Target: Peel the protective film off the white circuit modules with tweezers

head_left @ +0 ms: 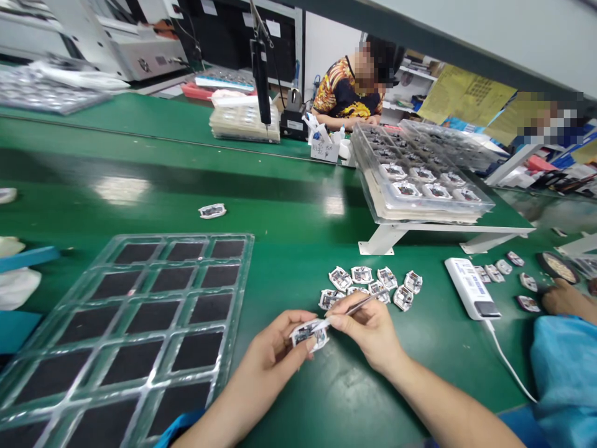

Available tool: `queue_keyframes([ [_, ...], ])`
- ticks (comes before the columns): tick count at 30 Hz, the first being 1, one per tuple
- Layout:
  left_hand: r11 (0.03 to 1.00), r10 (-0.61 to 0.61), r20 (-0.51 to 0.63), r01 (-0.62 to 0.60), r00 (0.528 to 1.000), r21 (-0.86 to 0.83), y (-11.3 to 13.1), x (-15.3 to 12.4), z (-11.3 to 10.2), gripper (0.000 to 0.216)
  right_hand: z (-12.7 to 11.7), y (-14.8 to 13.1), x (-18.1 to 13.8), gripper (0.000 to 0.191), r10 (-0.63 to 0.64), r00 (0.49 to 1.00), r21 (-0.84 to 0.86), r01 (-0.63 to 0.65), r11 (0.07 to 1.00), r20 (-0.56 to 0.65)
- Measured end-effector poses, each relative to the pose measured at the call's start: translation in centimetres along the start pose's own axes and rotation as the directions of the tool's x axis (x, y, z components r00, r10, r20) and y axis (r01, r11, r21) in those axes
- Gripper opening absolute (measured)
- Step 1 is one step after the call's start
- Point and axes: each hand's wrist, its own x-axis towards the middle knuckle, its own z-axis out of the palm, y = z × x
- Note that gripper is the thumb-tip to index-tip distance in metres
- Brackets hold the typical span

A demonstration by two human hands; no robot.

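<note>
The left hand (pixel 275 348) pinches a small white-framed electronic part (pixel 309 333) just above the green worktop (pixel 289 255), and the right hand (pixel 370 330) grips thin metal tweezers (pixel 359 305) whose tip meets the part's edge. The part looks light, stiff and delicate (best held by its rim). A cluster of similar small parts (pixel 370 287) lies just beyond; a clear compartmented plastic tray (pixel 233 292) sits left, a white charger-like box (pixel 471 287) right.

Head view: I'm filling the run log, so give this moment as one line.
left hand: holds small part | right hand: tweezers on part | loose parts behind | empty tray left
</note>
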Motion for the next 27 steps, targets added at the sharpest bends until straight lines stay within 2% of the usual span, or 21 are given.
queue_keyframes([
  [11, 1.000, -0.022, -0.003, 0.022, 1.000, -0.020, 0.04, -0.30, 0.18, 0.031, 0.00, -0.07, 0.02, 0.014, -0.033, 0.999, 0.048, 0.032, 0.998, 0.009],
  [22, 1.000, -0.003, 0.004, 0.004, 1.000, -0.022, 0.32, -0.28, 0.03, 0.029, 0.09, -0.02, -0.08, 0.015, -0.014, 1.000, 0.059, 0.015, 0.998, -0.022],
  [27, 0.999, 0.004, -0.005, -0.005, 1.000, -0.041, 0.12, -0.20, 0.10, 0.029, 0.06, -0.03, -0.03, 0.012, -0.036, 0.999, 0.078, 0.035, 0.996, 0.004],
])
